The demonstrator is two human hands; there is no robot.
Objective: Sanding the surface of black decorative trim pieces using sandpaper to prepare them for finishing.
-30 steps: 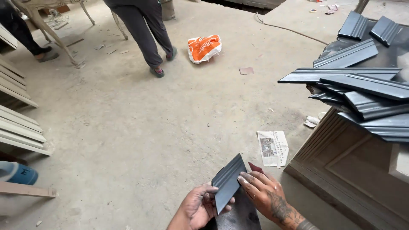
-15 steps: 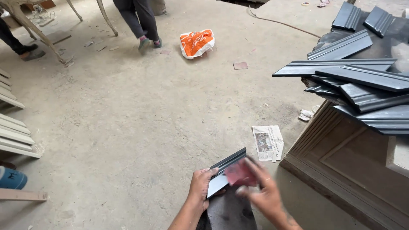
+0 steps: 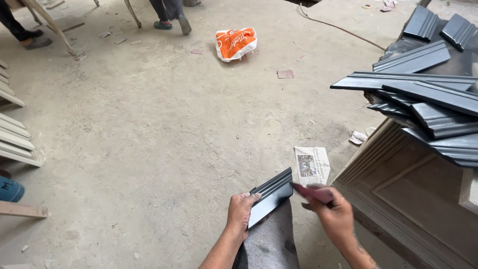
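My left hand (image 3: 241,211) grips a short dark grey piece of moulding (image 3: 271,195) by its lower left end, holding it tilted above my knee. My right hand (image 3: 333,214) holds a small reddish sanding pad (image 3: 313,192) against the moulding's right end. The moulding's glossy face points up and to the right.
A stack of dark grey moulding lengths (image 3: 423,104) lies on a brown panelled door (image 3: 413,199) at right. A newspaper scrap (image 3: 311,165) and an orange plastic bag (image 3: 235,43) lie on the concrete floor. Pale mouldings (image 3: 15,139) sit at left. Another person's feet (image 3: 169,17) stand at the top.
My right hand has slid the sanding pad from over the moulding's face to its right end. The view has shifted slightly, and the other person has stepped farther away.
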